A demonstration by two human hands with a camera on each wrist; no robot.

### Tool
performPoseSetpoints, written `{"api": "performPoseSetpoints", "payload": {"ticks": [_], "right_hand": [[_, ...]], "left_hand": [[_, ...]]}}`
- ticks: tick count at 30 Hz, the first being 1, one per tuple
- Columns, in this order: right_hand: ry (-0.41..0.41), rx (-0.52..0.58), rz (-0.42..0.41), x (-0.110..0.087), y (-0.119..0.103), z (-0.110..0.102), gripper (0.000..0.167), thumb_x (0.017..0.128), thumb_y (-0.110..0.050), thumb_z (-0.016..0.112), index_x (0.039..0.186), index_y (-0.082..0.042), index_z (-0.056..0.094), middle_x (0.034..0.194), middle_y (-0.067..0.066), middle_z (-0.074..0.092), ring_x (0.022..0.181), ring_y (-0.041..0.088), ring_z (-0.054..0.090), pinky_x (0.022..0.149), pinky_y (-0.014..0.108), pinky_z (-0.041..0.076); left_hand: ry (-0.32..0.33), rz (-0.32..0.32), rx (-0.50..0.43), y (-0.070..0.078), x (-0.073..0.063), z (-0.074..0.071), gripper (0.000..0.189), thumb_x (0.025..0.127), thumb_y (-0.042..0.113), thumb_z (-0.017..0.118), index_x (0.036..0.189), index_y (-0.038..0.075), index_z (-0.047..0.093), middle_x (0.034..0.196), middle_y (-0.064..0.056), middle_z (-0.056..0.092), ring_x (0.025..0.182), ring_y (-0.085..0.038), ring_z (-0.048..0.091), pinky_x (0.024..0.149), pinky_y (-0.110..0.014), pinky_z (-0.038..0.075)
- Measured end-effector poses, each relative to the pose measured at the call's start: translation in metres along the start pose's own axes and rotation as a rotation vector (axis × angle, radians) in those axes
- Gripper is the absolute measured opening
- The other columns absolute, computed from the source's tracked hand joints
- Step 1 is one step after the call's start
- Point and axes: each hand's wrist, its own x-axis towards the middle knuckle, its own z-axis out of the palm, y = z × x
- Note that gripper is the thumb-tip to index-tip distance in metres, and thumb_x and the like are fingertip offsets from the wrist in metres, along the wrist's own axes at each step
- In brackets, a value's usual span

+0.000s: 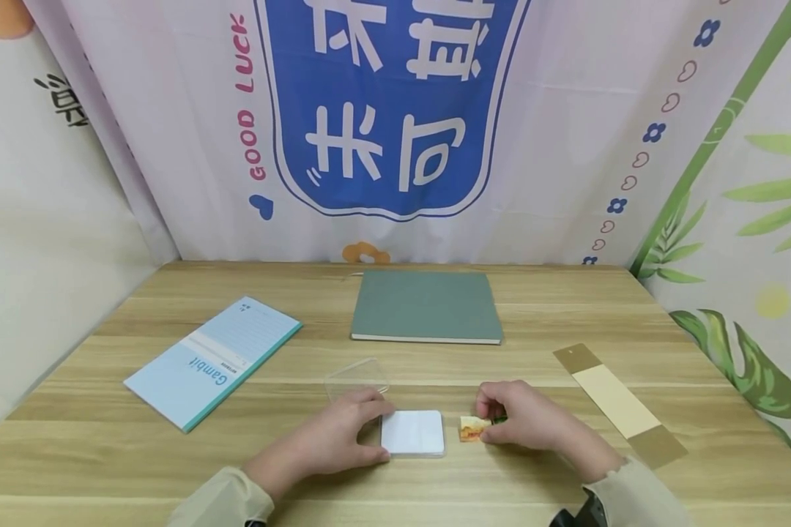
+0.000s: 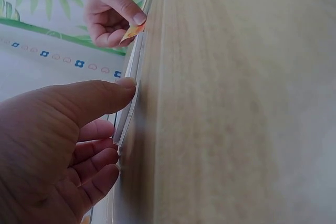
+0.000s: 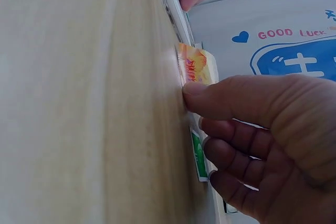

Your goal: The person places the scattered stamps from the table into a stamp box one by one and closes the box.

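Observation:
My left hand holds a shallow clear case with a white stack of cards or paper by its left side, thumb at the near corner and fingers toward the far one. Just right of the case, my right hand pinches a small yellow and orange printed piece of paper or wrapper low over the table. A green printed piece shows beneath that hand's other fingers, partly hidden. Behind my left hand lies a clear plastic lid, its near edge covered by the fingers.
A grey-green notebook lies at the back middle of the wooden table. To the left is a light blue "Gambit" notebook, set at an angle. A cream and brown card strip lies slantwise on the right. Printed curtains surround the table.

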Motion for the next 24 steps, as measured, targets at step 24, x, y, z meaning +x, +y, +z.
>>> {"api": "performPoseSetpoints", "payload": {"ticks": [24], "right_hand": [[-0.019,0.504,0.059,0.012,-0.012,0.001,0.025,0.071,-0.004,0.073,0.085,0.003,0.054,0.074,0.001,0.048,0.065,0.011,0.044,0.056,0.019,0.04]], "left_hand": [[0.012,-0.002,-0.012,-0.001,0.002,0.0,0.05,0.077,0.029,0.074,0.119,0.007,0.06,0.114,-0.003,0.056,0.103,-0.015,0.053,0.09,-0.035,0.046]]}}
